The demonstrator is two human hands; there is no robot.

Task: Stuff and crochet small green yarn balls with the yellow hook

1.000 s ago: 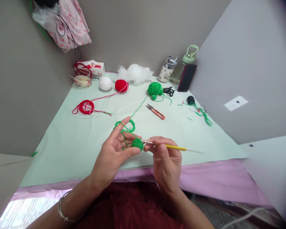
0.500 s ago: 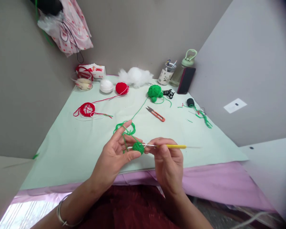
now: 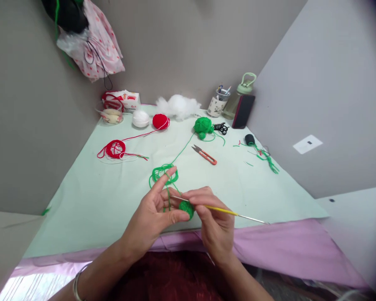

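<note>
Between the thumb and fingers of my left hand (image 3: 155,213) is a small round green crochet piece (image 3: 186,208). Green yarn loops round the raised index finger of that hand. My right hand (image 3: 214,221) grips a crochet hook (image 3: 221,209) with a yellow handle. The hook's thin metal shaft lies just above the crochet piece, its tip close to the strand at my left fingers. Behind my left hand rests a loose coil of green yarn (image 3: 156,171). From it a strand runs back to the green yarn ball (image 3: 203,125).
Orange thread snips (image 3: 204,155) lie mid-table. Farther back are a red yarn ball (image 3: 161,121), a white yarn ball (image 3: 141,119), white stuffing (image 3: 178,107), a pen cup (image 3: 218,103), a bottle (image 3: 233,104) and a phone (image 3: 243,111). Red yarn (image 3: 115,149) is coiled at left.
The hook has tilted, its handle end now lower, and its tip has moved left from the crochet piece towards the yarn strand. Both hands and the crochet piece sit slightly lower in view.
</note>
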